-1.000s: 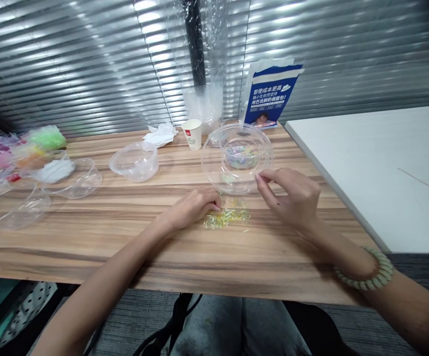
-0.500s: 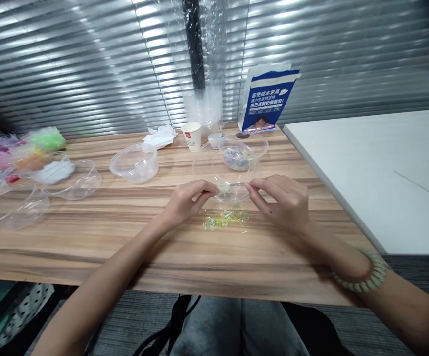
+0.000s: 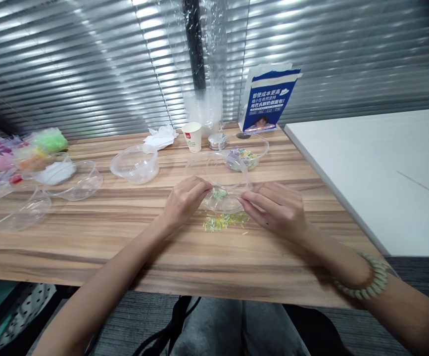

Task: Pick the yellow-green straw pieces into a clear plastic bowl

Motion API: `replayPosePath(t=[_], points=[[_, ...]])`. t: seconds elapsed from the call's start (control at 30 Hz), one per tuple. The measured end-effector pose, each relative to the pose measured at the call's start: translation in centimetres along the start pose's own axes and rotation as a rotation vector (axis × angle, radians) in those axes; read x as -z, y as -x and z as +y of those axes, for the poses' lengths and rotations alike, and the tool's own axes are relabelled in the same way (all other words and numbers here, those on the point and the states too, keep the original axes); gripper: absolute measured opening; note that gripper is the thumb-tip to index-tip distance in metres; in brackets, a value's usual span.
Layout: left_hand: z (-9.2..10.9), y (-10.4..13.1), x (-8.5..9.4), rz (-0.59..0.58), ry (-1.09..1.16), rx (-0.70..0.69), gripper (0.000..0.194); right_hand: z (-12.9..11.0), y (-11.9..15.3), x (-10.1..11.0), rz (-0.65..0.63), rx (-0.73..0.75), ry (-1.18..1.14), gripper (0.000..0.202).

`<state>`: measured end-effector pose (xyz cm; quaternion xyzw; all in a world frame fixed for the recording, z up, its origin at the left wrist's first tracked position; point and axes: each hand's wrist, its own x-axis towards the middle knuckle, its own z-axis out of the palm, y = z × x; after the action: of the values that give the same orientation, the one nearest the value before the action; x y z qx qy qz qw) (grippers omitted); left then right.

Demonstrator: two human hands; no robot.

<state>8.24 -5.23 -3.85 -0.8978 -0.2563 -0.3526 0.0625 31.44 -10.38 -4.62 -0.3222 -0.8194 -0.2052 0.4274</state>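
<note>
My left hand (image 3: 186, 200) and my right hand (image 3: 277, 207) pinch opposite sides of a clear plastic container (image 3: 227, 202) with its lid part raised behind. Some pale green bits (image 3: 219, 194) show in it. Just below, yellow and green shreds (image 3: 225, 221) lie loose on the wooden table (image 3: 214, 267). Behind the held container stands another clear container (image 3: 261, 155) with multicoloured shreds (image 3: 241, 159) inside.
A paper cup (image 3: 192, 137), a small round tin (image 3: 217, 141), white tissue (image 3: 161, 136) and a blue-and-white bag (image 3: 270, 101) stand at the back. Clear bowls (image 3: 136, 165) and colourful packets (image 3: 49, 140) lie to the left. A white tabletop (image 3: 377, 173) adjoins on the right.
Both hands have moved slightly left and down with the container, which has tilted away from the container behind. The small tin and the multicoloured shreds now show more clearly.
</note>
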Motion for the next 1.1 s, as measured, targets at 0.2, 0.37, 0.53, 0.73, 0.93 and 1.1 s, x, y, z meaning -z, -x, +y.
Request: replayPosePath(t=[0.2,0.37,0.53,0.73,0.93,1.1], points=[[-0.3,-0.1,-0.3,-0.019,0.017,-0.100,0.020,0.0,-0.3,0.2,0.021,-0.072,0.029,0.005],[0.5,-0.8,0.8,0.027,0.204,-0.021,0.009,0.3,-0.8,0.5,0.085,-0.127,0.094,0.005],[0.6,-1.3,1.8,-0.292,0.473,0.153,0.011,0.5,-0.8,0.6,0.104,-0.172,0.127,0.006],[-0.1,-1.6,2.2,-0.628,0.580,0.220,0.008,0.7,-0.7,0.5,0.103,-0.207,0.154,0.006],[-0.5,-1.3,2.1,-0.689,0.568,0.221,0.010,0.7,-0.7,0.5,0.106,-0.197,0.130,0.005],[-0.3,-1.1,1.5,-0.662,0.561,0.199,0.012,0.7,-0.6,0.5,0.086,-0.212,0.118,0.006]])
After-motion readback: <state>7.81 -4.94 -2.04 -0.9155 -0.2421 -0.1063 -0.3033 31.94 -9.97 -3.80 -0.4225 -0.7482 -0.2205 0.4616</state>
